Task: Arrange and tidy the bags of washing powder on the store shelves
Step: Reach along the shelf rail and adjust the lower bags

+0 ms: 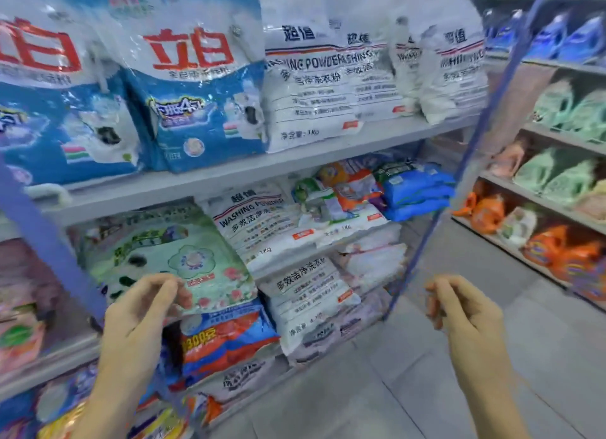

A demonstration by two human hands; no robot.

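Note:
Bags of washing powder fill a grey shelf unit. Blue-and-white bags (196,88) and white bags (314,88) stand upright on the upper shelf (229,176). Below it a green floral bag (170,255) leans forward beside slumped white bags (262,225). My left hand (144,311) is raised in front of the green bag's lower edge, fingers loosely curled, holding nothing that I can see. My right hand (459,307) hovers over the aisle floor to the right of the shelf's blue post (423,242), fingers loosely curled and empty.
A heap of small mixed packets (354,189) and blue bags (416,193) lies at the right end of the middle shelf. Orange-and-blue bags (223,340) sit lower down. Another shelf unit with green and orange bottles (557,242) stands across the tiled aisle (393,389).

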